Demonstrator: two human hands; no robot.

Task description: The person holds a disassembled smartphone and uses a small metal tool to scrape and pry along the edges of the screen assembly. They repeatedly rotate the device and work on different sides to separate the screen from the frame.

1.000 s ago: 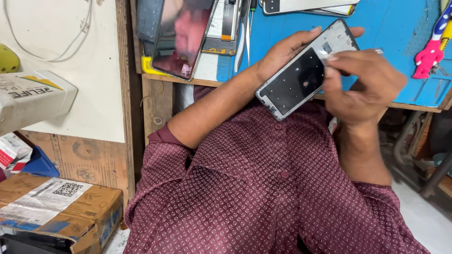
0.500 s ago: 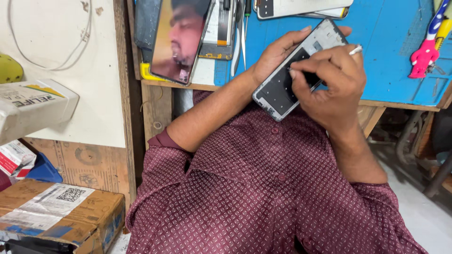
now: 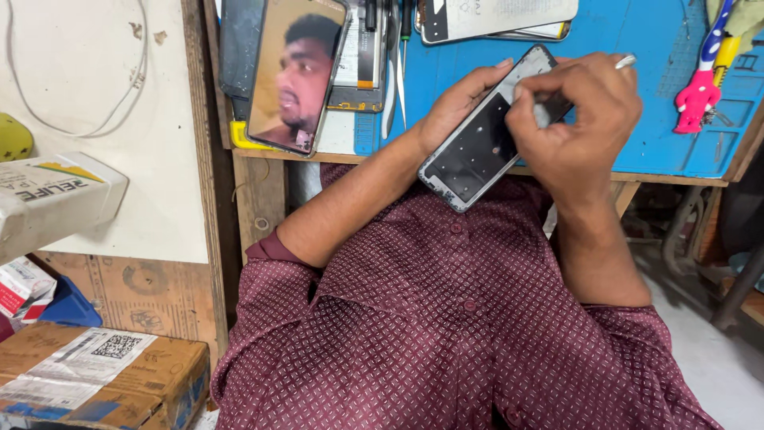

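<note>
Your left hand (image 3: 458, 107) has its grip closed around the phone frame (image 3: 485, 143), held tilted above the edge of the blue desk (image 3: 637, 119), long axis running from lower left to upper right. Your right hand (image 3: 577, 119) is closed on a thin tool (image 3: 625, 60) and lies over the frame's upper end, so it is the nearer one to the work.

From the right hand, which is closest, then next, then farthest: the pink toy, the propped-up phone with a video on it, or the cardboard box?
Measured from the right hand in the head view:
1. Pink toy, just to its right on the blue bench.
2. Propped-up phone, off to the left, leaning at the bench edge.
3. Cardboard box, far down-left on the floor.
</note>
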